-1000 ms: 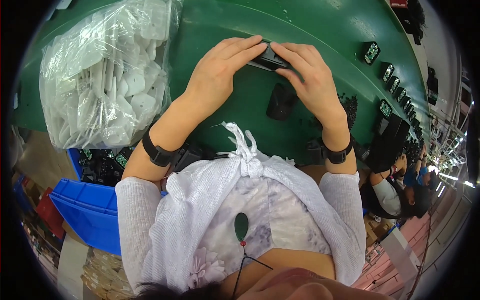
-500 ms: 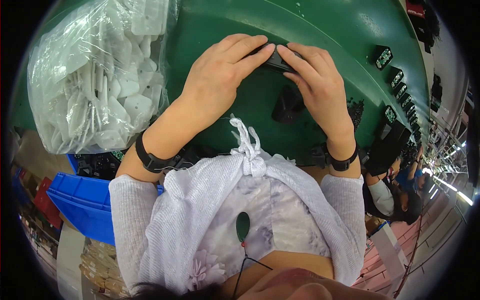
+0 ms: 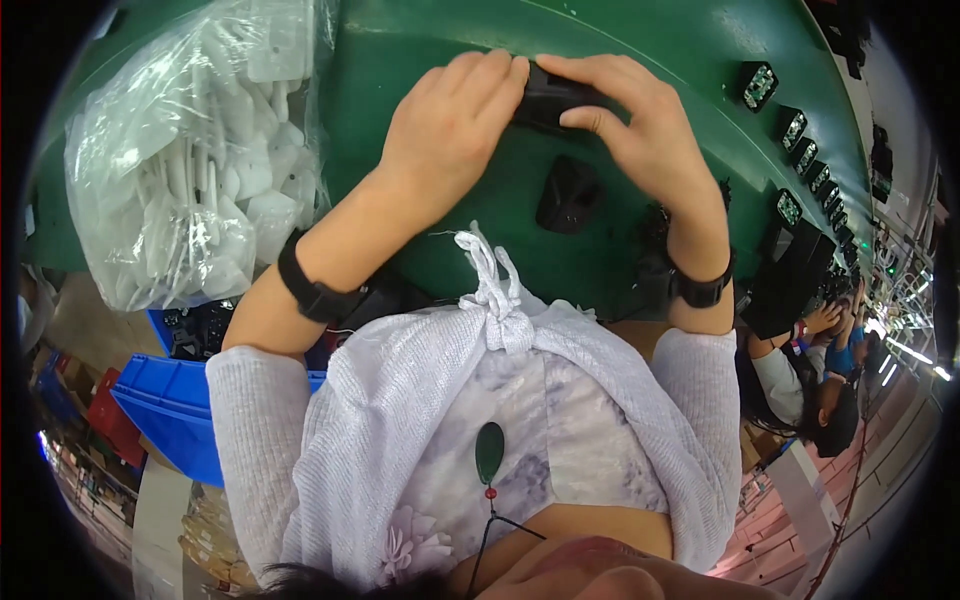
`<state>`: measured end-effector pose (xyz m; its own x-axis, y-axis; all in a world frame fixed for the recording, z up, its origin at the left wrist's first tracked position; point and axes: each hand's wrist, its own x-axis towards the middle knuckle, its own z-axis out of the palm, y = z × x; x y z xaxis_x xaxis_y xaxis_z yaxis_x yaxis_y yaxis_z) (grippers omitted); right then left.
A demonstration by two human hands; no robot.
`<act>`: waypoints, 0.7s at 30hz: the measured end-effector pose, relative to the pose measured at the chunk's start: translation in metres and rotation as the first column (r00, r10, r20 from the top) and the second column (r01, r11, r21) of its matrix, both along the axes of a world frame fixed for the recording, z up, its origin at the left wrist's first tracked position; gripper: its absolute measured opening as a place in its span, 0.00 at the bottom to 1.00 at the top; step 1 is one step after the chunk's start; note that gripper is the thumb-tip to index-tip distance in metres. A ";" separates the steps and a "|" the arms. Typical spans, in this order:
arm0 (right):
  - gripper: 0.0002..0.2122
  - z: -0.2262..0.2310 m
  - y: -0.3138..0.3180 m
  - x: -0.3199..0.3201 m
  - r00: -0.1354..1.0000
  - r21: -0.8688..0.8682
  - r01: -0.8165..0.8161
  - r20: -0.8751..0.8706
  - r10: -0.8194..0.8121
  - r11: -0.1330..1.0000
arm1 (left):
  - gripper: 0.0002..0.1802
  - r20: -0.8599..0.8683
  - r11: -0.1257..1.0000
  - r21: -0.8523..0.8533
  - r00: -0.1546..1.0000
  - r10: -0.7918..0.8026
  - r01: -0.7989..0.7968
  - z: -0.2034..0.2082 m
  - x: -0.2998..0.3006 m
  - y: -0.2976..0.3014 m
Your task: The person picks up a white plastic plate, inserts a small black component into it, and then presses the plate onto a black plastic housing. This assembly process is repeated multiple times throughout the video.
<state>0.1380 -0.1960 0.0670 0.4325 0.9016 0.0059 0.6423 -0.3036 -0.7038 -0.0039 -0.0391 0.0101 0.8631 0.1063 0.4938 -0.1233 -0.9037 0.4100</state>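
A black plastic housing [image 3: 548, 100] is held above the green work surface between my two hands. My left hand [image 3: 455, 125] is closed around its left end, the fingers bunched together. From the other side my right hand [image 3: 650, 125] holds it, with the index finger along the far edge and the thumb at the near edge. My fingers hide both ends of the housing. Just below it, a second black plastic piece [image 3: 568, 195] lies on the green surface.
At the left sits a clear plastic bag [image 3: 190, 190] full of translucent white pieces. A row of black housings with green circuit boards [image 3: 758, 86] runs along the right. Blue bins [image 3: 170, 400] stand at lower left. A co-worker [image 3: 785, 375] sits at far right.
Both hands have moved slightly away from me with the housing. My right thumb and index finger have spread wider, so more of the housing shows.
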 end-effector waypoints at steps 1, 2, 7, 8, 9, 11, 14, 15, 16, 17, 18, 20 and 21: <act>0.19 0.003 0.000 0.007 0.975 -0.036 0.027 -0.221 -0.034 0.999 | 0.21 0.018 1.000 0.009 1.000 -0.006 0.006 0.001 0.008 0.004; 0.19 0.003 -0.002 0.016 0.918 -0.110 0.041 -0.387 -0.081 0.993 | 0.19 0.021 0.991 -0.133 1.000 -0.010 0.013 0.002 0.015 0.009; 0.22 -0.013 -0.004 -0.006 0.756 0.198 0.241 -0.652 -0.057 0.950 | 0.17 -0.349 0.532 -0.813 0.929 -0.119 -0.237 0.020 0.009 0.007; 0.22 -0.012 -0.003 -0.009 0.760 0.194 0.258 -0.645 -0.076 0.946 | 0.17 -0.346 0.533 -0.813 0.931 -0.115 -0.236 0.021 0.006 0.005; 0.22 -0.011 -0.001 -0.013 0.763 0.190 0.280 -0.639 -0.098 0.941 | 0.18 -0.346 0.477 -0.845 0.927 -0.142 -0.242 0.023 0.005 0.006; 0.21 -0.008 0.003 -0.020 0.744 0.179 0.308 -0.658 -0.119 0.934 | 0.19 -0.342 0.420 -0.874 0.924 -0.171 -0.245 0.025 0.001 0.007; 0.20 -0.010 0.007 -0.025 0.718 0.171 0.368 -0.677 -0.163 0.914 | 0.20 -0.325 0.411 -0.882 0.929 -0.175 -0.231 0.025 -0.002 0.003; 0.19 -0.012 0.008 -0.027 0.742 0.191 0.377 -0.648 -0.172 0.906 | 0.20 -0.321 0.401 -0.887 0.929 -0.183 -0.228 0.026 -0.003 0.002; 0.18 -0.012 0.009 -0.027 0.764 0.212 0.384 -0.619 -0.181 0.899 | 0.20 -0.317 0.391 -0.892 0.929 -0.191 -0.224 0.027 -0.003 0.001; 0.18 -0.012 0.009 -0.028 0.767 0.213 0.383 -0.616 -0.181 0.899 | 0.20 -0.313 0.391 -0.894 0.930 -0.190 -0.221 0.026 -0.004 -0.001; 0.18 -0.011 0.009 -0.029 0.784 0.221 0.385 -0.591 -0.191 0.896 | 0.21 -0.297 0.356 -0.909 0.937 -0.185 -0.218 0.026 -0.005 -0.003; 0.18 -0.009 0.012 -0.031 0.801 0.229 0.386 -0.564 -0.201 0.894 | 0.21 -0.280 0.320 -0.923 0.943 -0.179 -0.213 0.025 -0.005 -0.005; 0.18 -0.006 0.016 -0.031 0.768 0.234 0.416 -0.607 -0.202 0.879 | 0.21 -0.256 0.247 -0.946 0.950 -0.179 -0.208 0.025 -0.004 -0.005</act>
